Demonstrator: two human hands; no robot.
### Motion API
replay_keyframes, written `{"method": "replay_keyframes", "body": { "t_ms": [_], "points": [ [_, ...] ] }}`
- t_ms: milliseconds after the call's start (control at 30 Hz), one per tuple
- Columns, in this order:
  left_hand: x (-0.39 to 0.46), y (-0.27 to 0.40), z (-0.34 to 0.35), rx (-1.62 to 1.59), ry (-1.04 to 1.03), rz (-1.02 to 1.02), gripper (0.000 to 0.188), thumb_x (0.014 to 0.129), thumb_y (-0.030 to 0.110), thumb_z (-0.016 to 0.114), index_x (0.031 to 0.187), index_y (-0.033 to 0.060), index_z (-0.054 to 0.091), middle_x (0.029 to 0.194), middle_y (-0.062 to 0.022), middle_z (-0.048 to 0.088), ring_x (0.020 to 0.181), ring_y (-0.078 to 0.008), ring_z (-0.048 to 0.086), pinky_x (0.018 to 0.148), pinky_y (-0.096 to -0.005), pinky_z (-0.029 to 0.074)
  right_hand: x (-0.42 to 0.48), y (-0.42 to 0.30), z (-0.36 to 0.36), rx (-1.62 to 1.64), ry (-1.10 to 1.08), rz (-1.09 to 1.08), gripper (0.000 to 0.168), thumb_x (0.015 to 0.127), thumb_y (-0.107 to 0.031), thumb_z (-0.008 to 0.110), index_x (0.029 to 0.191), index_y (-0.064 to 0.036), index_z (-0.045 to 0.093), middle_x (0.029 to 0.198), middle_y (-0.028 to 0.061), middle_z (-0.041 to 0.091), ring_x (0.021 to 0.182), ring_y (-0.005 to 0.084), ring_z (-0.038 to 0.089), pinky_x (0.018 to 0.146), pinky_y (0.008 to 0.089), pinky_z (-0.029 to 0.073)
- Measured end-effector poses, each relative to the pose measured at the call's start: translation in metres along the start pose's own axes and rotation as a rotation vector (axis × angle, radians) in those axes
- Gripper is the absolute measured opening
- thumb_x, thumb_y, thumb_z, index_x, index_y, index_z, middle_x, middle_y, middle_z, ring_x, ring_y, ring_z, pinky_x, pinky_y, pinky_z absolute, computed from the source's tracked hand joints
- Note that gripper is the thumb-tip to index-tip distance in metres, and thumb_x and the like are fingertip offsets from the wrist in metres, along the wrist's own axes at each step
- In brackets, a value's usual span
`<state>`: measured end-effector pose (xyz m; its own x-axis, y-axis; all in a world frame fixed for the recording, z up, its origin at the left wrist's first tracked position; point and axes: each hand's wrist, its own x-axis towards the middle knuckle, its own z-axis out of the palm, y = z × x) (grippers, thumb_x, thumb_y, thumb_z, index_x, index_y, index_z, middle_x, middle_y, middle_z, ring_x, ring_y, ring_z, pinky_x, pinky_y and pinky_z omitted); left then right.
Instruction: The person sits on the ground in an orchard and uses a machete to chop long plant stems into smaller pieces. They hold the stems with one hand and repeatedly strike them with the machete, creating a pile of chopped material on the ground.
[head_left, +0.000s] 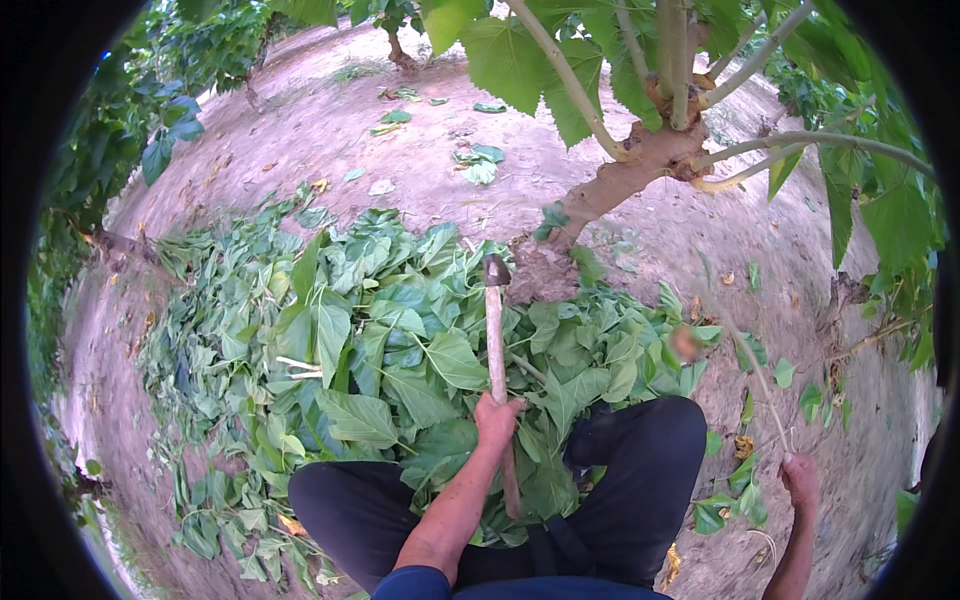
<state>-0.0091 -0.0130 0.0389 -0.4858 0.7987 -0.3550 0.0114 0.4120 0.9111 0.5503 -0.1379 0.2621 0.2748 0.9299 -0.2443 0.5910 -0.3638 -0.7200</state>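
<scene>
My left hand (496, 420) is closed around the wooden handle of a hand tool (496, 337), whose dark metal head points away from me over a heap of green leaves (420, 360). At the far right, my right hand (799, 478) grips the end of a thin, bare branch (761, 371). The branch slants up and left from the fist, and its far end is blurred. The leaf heap spreads before my bent knees and under the tool. Part of the handle emerges below my left hand.
A pruned tree trunk (622, 184) leans up and right just beyond the heap, with leafy branches overhead. Another small trunk (135, 251) stands at left, and one (401, 56) farther back. Loose leaves (480, 163) lie on the bare soil (300, 135).
</scene>
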Motion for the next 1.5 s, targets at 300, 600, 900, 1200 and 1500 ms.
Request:
{"method": "replay_keyframes", "body": {
  "t_ms": [300, 600, 900, 1200, 1500],
  "points": [
    [-0.008, 0.011, 0.007, -0.198, -0.073, -0.060, 0.031, 0.074, 0.006, 0.080, 0.084, 0.0029, 0.051, 0.066, -0.0041, 0.055, 0.048, -0.0148, 0.051, 0.045, -0.0319, 0.043, 0.025, -0.038, 0.065, -0.314, -0.065, -0.068, 0.052, 0.088, -0.044, 0.067, 0.058, -0.002, 0.061, 0.052, -0.0024, 0.047, 0.051, 0.0101, 0.043, 0.048, 0.0323, 0.035],
    [0.024, 0.038, -0.005, -0.569, 0.065, -0.090, 0.029, 0.076, -0.001, 0.077, 0.085, 0.0023, 0.049, 0.066, -0.0059, 0.056, 0.046, -0.0154, 0.051, 0.042, -0.0312, 0.043, 0.087, -0.055, 0.134, -0.219, -0.180, -0.117, 0.054, 0.091, -0.047, 0.064, 0.061, -0.002, 0.062, 0.051, 0.0018, 0.049, 0.052, 0.0127, 0.046, 0.051, 0.0340, 0.038],
    [0.054, 0.007, -0.065, -0.474, 0.430, -0.183, 0.029, 0.074, 0.003, 0.077, 0.083, -0.0013, 0.050, 0.070, -0.0098, 0.058, 0.045, -0.0177, 0.051, 0.043, -0.0326, 0.043, 0.122, -0.056, 0.177, -0.266, -0.219, -0.240, 0.053, 0.092, -0.046, 0.064, 0.080, 0.005, 0.069, 0.062, 0.0181, 0.061, 0.059, 0.0174, 0.056, 0.062, 0.0358, 0.049],
    [0.047, 0.009, -0.057, -0.499, 0.376, -0.105, 0.029, 0.076, 0.005, 0.077, 0.084, 0.0010, 0.050, 0.067, -0.0067, 0.056, 0.045, -0.0153, 0.050, 0.043, -0.0308, 0.042, 0.142, -0.098, 0.217, -0.322, -0.252, -0.132, 0.053, 0.091, -0.050, 0.062, 0.078, 0.001, 0.071, 0.067, 0.0213, 0.063, 0.063, 0.0355, 0.062, 0.065, 0.0435, 0.049],
    [0.020, 0.020, -0.019, -0.006, 0.145, 0.165, 0.044, 0.071, 0.023, 0.085, 0.082, -0.0049, 0.054, 0.071, -0.0181, 0.066, 0.065, -0.0323, 0.064, 0.067, -0.0435, 0.051, 0.145, -0.125, 0.226, -0.468, -0.260, -0.086, 0.062, 0.092, -0.058, 0.058, 0.076, 0.001, 0.070, 0.074, 0.0247, 0.065, 0.074, 0.0433, 0.063, 0.070, 0.0492, 0.049]
  ]
}}
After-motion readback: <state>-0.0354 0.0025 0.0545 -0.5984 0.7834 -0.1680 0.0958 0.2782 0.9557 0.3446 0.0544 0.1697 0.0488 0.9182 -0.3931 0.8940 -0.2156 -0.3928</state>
